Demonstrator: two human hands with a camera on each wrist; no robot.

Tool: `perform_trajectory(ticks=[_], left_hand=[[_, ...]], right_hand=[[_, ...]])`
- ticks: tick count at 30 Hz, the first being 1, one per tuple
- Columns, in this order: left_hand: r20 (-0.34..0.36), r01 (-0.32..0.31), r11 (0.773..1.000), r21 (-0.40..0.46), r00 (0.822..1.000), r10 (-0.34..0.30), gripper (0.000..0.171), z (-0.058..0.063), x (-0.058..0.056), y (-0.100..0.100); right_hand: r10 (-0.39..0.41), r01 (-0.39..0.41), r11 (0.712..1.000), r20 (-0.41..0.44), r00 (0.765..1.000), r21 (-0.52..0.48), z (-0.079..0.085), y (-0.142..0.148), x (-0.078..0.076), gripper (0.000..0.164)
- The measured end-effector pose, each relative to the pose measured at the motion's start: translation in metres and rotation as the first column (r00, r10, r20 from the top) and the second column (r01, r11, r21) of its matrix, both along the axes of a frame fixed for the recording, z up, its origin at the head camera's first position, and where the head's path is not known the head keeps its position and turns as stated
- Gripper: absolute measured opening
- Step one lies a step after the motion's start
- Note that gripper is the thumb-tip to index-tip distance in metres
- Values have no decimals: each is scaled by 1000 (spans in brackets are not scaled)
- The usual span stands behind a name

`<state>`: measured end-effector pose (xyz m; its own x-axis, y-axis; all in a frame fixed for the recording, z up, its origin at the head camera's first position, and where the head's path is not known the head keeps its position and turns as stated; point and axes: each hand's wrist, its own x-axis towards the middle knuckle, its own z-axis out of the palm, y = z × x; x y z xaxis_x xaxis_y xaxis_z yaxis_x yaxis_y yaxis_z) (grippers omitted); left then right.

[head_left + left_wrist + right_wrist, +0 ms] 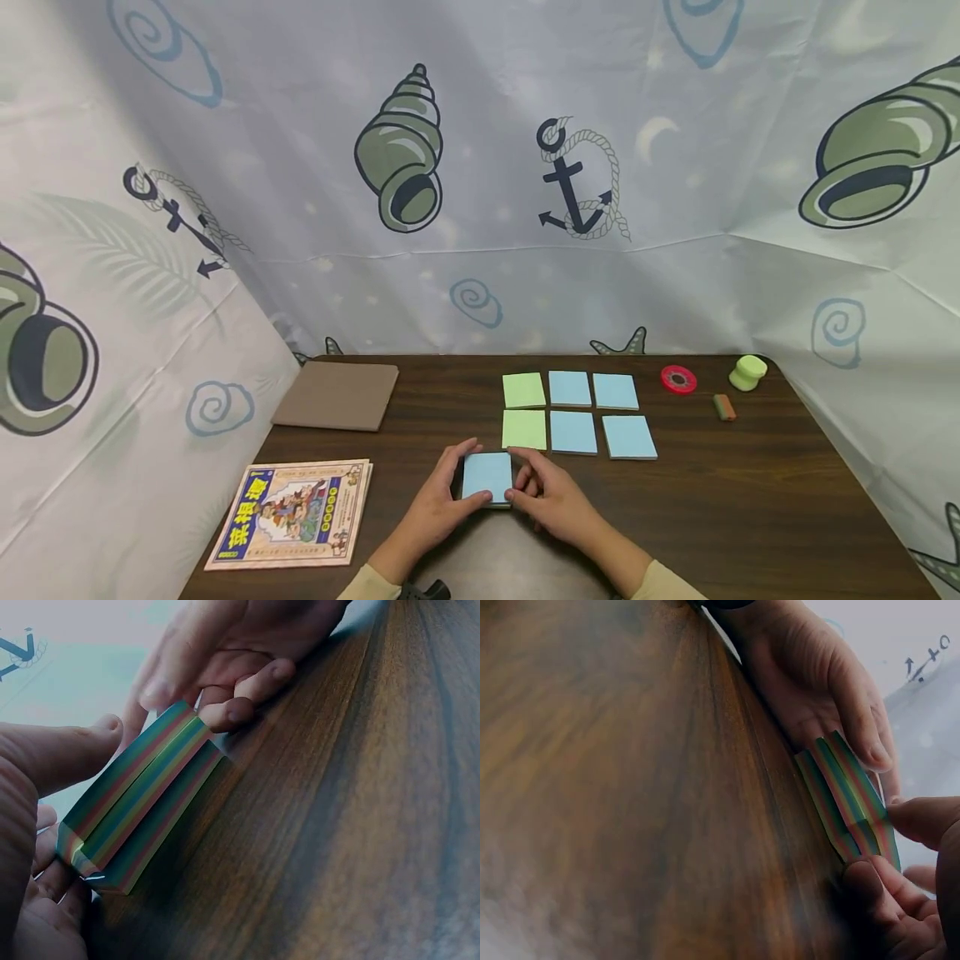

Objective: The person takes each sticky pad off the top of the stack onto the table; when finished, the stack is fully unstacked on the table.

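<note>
A thick stack of sticky notes (487,477) with a light blue top sheet lies at the table's front, between both hands. Its edges show green, red, yellow and blue bands in the left wrist view, and its layers sit slightly offset. My left hand (442,500) grips the left side, thumb at the near top edge and fingers along the far side. From the right, my right hand (558,500) holds it with the thumb near the front corner and several fingers curled beside it. Beyond them, green note pads (524,429) and blue note pads (573,432) lie in two rows.
At left are a brown board (337,396) and an illustrated booklet (292,514). Toward the back right sit a red ring-shaped object (678,379), a light green round object (747,372) and a small orange-and-green block (724,407). A printed curtain (495,192) borders the dark wooden table (720,517).
</note>
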<state>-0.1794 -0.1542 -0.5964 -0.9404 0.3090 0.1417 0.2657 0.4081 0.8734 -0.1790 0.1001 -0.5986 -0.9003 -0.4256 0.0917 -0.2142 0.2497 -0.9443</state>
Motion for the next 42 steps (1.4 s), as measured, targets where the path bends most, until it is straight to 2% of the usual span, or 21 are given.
perform_trajectory(ticks=[3, 7, 12, 19, 31, 38, 42], left_hand=[[5, 2, 1000, -1, 1000, -2, 84, 0, 0, 0], [13, 7, 1000, -5, 1000, -7, 85, -1, 0, 0], [11, 13, 1000, -9, 1000, -13, 85, -3, -1, -1], [3, 15, 1000, -12, 1000, -15, 84, -5, -3, -1], [-3, 15, 1000, -14, 1000, -15, 87, -2, -4, -2], [-9, 13, 1000, -21, 1000, -13, 89, -3, -2, -1], [13, 8, 1000, -16, 1000, -8, 91, -4, -2, -1]], right_hand=[[18, -16, 998, -22, 1000, 55, 0, 0, -1, 70], [35, -34, 996, -9, 999, 83, 1, 0, -1, 72], [37, -38, 995, 7, 999, 89, 3, 1, -1, 74], [44, -41, 995, -23, 999, 96, 4, 1, -1, 79], [39, -38, 999, -35, 999, 22, 7, 3, -4, 73], [48, -48, 998, -10, 999, -36, 4, 5, -2, 75], [50, -50, 996, -6, 999, -77, -1, 6, -2, 77]])
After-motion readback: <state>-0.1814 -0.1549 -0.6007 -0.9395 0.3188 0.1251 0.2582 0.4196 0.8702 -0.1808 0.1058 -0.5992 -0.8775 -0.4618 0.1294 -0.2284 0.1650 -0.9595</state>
